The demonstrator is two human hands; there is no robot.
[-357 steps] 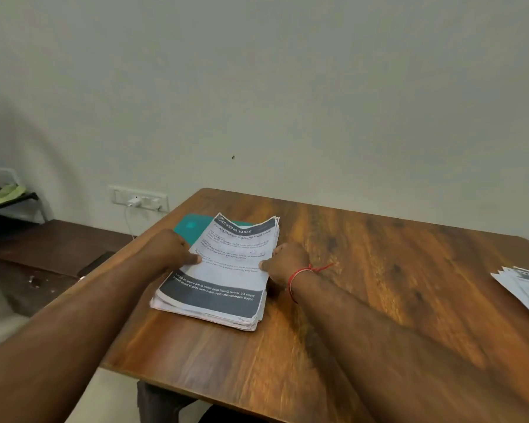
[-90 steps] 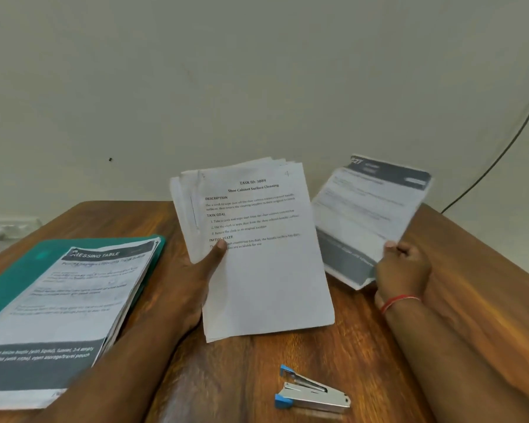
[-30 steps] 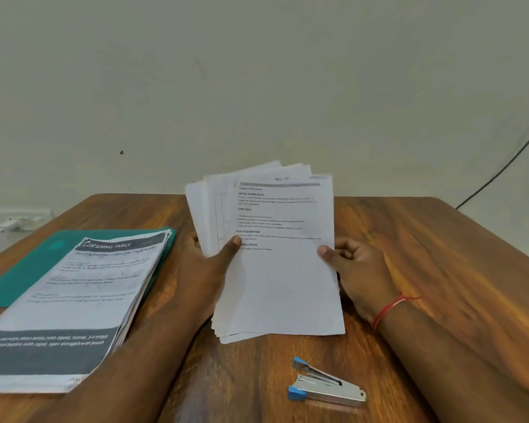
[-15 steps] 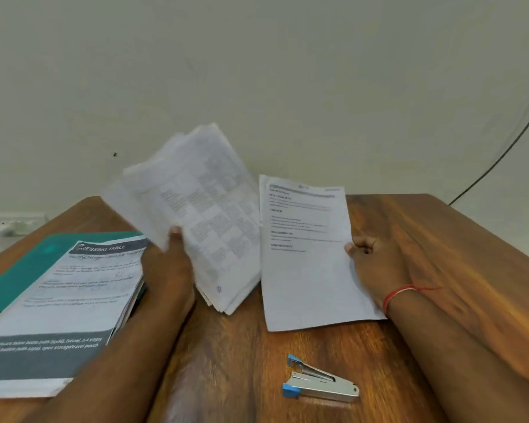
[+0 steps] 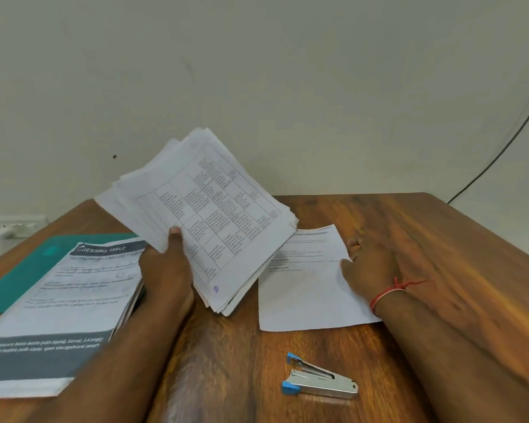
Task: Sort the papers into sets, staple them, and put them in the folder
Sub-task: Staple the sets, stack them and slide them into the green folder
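Observation:
My left hand grips a fanned bundle of white printed sheets, held tilted above the table; its top page shows a table grid. My right hand pinches the right edge of a single white sheet that lies almost flat on the wooden table. A thick stack of papers headed "DRESSING TABLE" lies at the left on a teal folder. A small silver stapler with blue ends lies near the front, between my forearms.
The table stands against a plain wall. A black cable runs down the wall at the right. A white socket strip with a plug sits low on the wall at the far left.
My right hand has lowered the single sheet from upright to nearly flat on the table. My left hand keeps the bundle tilted to the left.

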